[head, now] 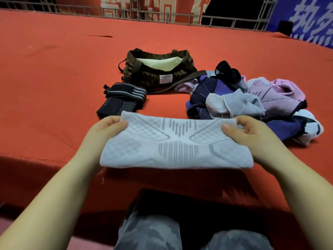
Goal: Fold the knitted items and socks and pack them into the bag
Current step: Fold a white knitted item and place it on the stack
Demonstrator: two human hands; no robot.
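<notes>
Both hands hold a pale blue-white knitted piece stretched flat near the front edge of the red cloth-covered surface. The left hand pinches its far left corner, thumb on top; the right hand pinches the far right corner likewise. Farther back, an open leopard-print bag with a "FASHION" label shows a pale lining. Just left of and nearer than the bag lies a folded black striped item. On the right sits a loose pile of purple, pink and white knitted items, one bag strap lying against it.
</notes>
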